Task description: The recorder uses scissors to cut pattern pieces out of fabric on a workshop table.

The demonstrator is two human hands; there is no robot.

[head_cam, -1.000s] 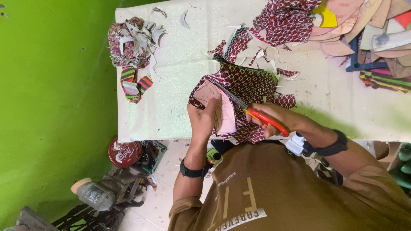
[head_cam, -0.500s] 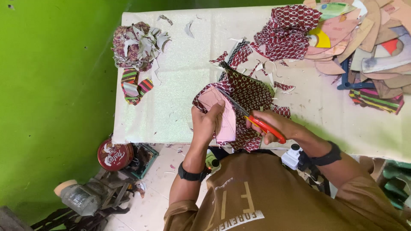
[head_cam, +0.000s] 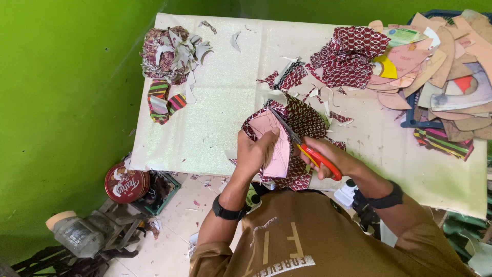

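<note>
Your right hand (head_cam: 328,158) clenches the red-handled scissors (head_cam: 307,151), blades running up along the edge of the pink template (head_cam: 274,151). Your left hand (head_cam: 256,151) pinches that template against the patterned red fabric (head_cam: 307,120), held just above the near edge of the white table (head_cam: 225,102). Your fingers hide the scissor loops, and the fabric's lower part disappears behind your hands and chest.

One pair of red-handled scissors (head_cam: 312,154). One pink paper template (head_cam: 274,149). Two hands, each with one black wristband. One round red tin (head_cam: 126,183) on the floor. Two scrap heaps lie along the desk's (head_cam: 225,113) far edge; the cardboard patterns at the far right corner are too overlapped to count.
</note>
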